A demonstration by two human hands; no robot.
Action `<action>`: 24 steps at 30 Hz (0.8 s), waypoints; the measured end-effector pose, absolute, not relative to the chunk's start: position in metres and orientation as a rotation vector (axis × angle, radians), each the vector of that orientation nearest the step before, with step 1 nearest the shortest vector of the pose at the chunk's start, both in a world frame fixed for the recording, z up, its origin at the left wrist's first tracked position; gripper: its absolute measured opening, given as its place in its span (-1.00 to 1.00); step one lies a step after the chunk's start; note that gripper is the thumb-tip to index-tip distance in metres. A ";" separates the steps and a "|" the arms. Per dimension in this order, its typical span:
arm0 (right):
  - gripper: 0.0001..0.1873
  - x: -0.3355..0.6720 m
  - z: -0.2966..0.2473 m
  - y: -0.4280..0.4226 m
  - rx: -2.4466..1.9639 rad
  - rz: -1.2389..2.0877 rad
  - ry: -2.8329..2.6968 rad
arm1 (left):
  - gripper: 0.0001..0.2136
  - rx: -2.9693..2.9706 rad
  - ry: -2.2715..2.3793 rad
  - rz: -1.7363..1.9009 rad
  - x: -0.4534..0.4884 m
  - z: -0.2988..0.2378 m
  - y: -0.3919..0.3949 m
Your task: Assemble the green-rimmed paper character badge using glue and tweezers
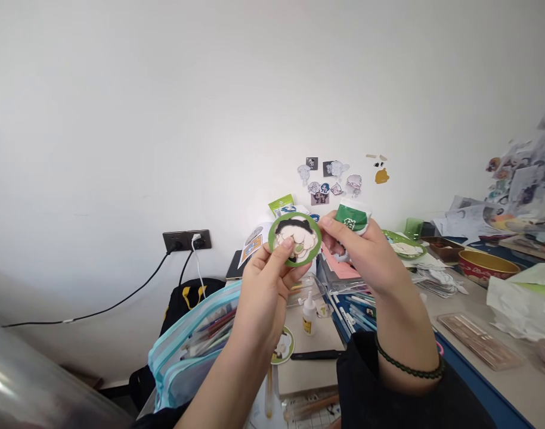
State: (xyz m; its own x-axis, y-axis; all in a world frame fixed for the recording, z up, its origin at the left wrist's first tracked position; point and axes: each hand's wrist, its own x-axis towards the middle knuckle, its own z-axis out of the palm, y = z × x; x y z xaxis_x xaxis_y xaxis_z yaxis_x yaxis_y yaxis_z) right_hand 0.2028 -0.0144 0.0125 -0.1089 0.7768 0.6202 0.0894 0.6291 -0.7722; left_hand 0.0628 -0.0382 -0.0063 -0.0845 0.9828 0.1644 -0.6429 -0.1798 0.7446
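My left hand (266, 289) is raised in front of me, its thumb and fingers pinched on a round green-rimmed cutout (296, 238) with a cartoon figure on it. My right hand (366, 253) is level with it and just to the right. Its fingers are closed round a green and white tape dispenser (352, 219), and its thumb tip touches the cutout's right edge. A dark braided band sits on my right wrist. A second round green cutout (283, 345) lies on the desk below my left hand.
A small glue bottle (307, 313) stands on the desk, with a black pen (316, 355) nearby. A blue mesh pouch (189, 348) of pens sits at the left. A gold bowl (486, 266), papers and a clear tray (478, 341) fill the right. Stickers (327, 179) hang on the wall.
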 end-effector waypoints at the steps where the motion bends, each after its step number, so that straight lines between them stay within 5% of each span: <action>1: -0.66 0.204 0.013 -0.014 -0.722 0.677 -1.577 | -0.87 0.800 0.590 1.633 0.062 -0.006 -0.039; 16: -0.86 0.190 0.022 -0.036 -0.975 0.416 -1.572 | -0.88 1.026 0.558 1.840 0.063 -0.009 -0.044; 24: -0.83 0.177 0.015 -0.041 -1.004 -0.151 -1.505 | -0.87 1.128 0.653 1.889 0.062 -0.014 -0.044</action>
State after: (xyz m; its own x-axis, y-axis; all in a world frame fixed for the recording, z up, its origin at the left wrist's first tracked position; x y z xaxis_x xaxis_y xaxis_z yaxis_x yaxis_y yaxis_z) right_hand 0.1771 -0.0413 0.0147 0.1381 0.4886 0.8615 0.6501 0.6115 -0.4511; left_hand 0.0619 -0.0442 -0.0141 -0.2608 0.8492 0.4591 -0.3841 -0.5276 0.7577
